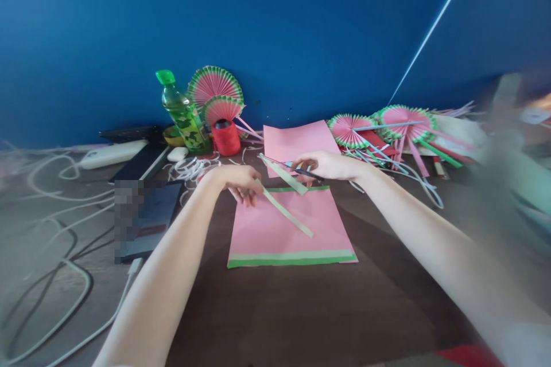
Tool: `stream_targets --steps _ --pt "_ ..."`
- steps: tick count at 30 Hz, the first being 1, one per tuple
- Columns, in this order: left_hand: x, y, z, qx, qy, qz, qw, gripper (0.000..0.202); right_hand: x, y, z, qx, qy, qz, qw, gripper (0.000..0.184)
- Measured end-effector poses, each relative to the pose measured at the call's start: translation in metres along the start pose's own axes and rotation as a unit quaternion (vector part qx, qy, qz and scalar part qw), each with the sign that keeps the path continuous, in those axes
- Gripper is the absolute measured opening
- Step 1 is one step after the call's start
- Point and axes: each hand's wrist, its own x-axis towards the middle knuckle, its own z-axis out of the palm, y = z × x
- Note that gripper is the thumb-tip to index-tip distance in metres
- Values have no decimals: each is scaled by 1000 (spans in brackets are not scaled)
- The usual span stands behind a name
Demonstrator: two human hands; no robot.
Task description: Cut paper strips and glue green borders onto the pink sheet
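My left hand (244, 182) pinches the end of a pale green strip (286, 214), which slants down over a pink sheet of paper (286, 226) on the table. Green bands run along that sheet's near and far edges, with a paler band beside the near one. My right hand (321, 166) is closed around dark-handled scissors (303, 171), their thin tips pointing left. Another pale green piece (293, 179) hangs by the blades; whether it touches them I cannot tell. Behind the hands lies a second pink sheet (301, 140), partly covered by my right hand.
At the back left stand a green bottle (185, 117), a red thread spool (226, 139) and pleated pink-green fans (216, 89). More fans (404, 123) with paper strips lie at the back right. White cables (81, 298) and a dark device (157, 215) occupy the left side.
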Motion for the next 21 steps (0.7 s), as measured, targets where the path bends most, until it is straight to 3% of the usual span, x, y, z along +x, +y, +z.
stream_targets --steps 7,12,21 --pt "2 0 -1 8 -14 2 1000 17 1 0 8 4 11 -6 1000 42" --pt "1 -4 -7 39 -4 -12 999 13 0 1 14 26 -28 14 999 24" --pt "-1 -16 -13 134 78 27 988 6 2 2 12 16 -57 36 998 22"
